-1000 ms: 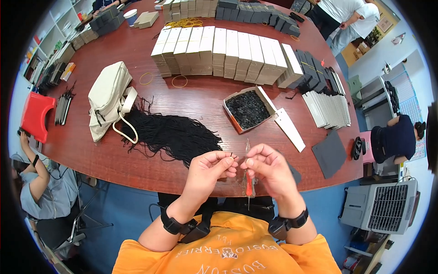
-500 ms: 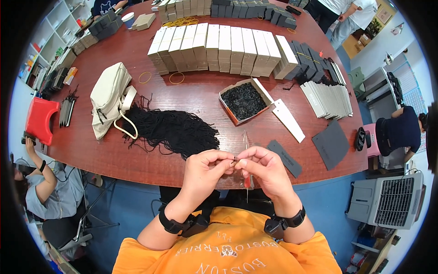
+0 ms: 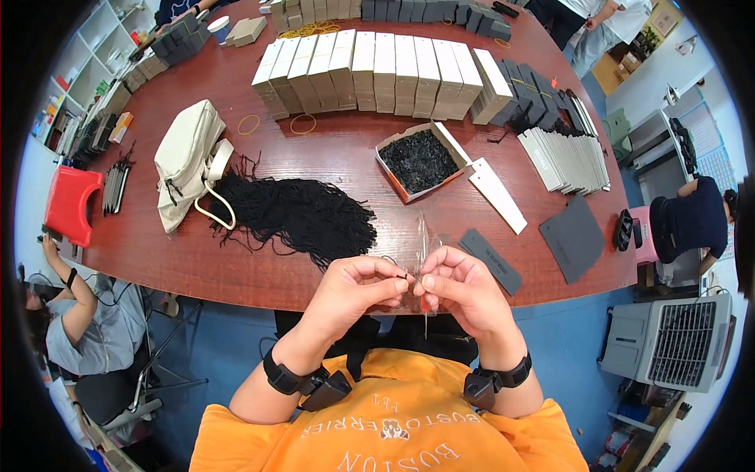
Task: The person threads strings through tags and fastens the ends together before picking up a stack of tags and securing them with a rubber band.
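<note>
Both hands [image 3: 413,285] pinch a thin black cord [image 3: 406,277]; the open box [image 3: 419,161] holds black cords.

Both hands are meeting at the near table edge: the left hand [image 3: 358,287] is pinching a black string end against the right hand [image 3: 460,291], which is gripping a clear sleeve [image 3: 422,244]. A pile of black strings [image 3: 303,216] is lying left, just beyond; an open box [image 3: 421,160] is sitting farther back.
</note>
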Demonstrator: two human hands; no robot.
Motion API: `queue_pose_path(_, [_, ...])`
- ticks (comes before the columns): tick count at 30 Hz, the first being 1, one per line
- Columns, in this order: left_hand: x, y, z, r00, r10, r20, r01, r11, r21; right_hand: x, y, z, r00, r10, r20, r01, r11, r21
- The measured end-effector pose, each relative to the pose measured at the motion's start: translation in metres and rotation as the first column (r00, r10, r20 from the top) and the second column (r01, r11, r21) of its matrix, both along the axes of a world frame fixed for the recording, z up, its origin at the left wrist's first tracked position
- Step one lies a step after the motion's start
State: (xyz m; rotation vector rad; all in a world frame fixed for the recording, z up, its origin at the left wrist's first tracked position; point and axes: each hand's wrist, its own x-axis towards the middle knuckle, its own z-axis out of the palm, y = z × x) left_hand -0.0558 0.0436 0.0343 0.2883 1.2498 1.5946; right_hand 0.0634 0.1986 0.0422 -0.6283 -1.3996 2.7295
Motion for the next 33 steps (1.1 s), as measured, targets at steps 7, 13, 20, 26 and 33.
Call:
queue_pose_path(7, [0.002, 0.0, 0.003, 0.973, -0.036, -0.229, 0.036, 0.999, -0.003, -0.002, 0.007, -0.008, 0.997, 0.06, 0.046, -0.059, 0.998, -0.027])
queue_pose_path(13, [0.003, -0.001, 0.009, 0.959, -0.091, -0.27, 0.081, 0.996, -0.047, -0.001, 0.004, -0.01, 0.994, 0.093, 0.053, -0.09, 0.994, -0.058])
queue_pose_path(20, [0.003, -0.001, 0.017, 0.806, -0.2, -0.557, 0.132, 0.978, -0.161, -0.001, 0.006, -0.008, 0.987, 0.146, 0.066, -0.147, 0.989, 0.008])
queue_pose_path(26, [0.003, -0.001, 0.019, 0.79, -0.217, -0.573, 0.141, 0.975, -0.174, -0.001, 0.005, -0.008, 0.983, 0.163, 0.09, -0.168, 0.984, 0.058])
queue_pose_path(33, [0.004, -0.001, 0.015, 0.88, -0.162, -0.446, 0.093, 0.98, -0.173, 0.0, 0.002, -0.011, 0.99, 0.126, 0.069, -0.129, 0.991, 0.044])
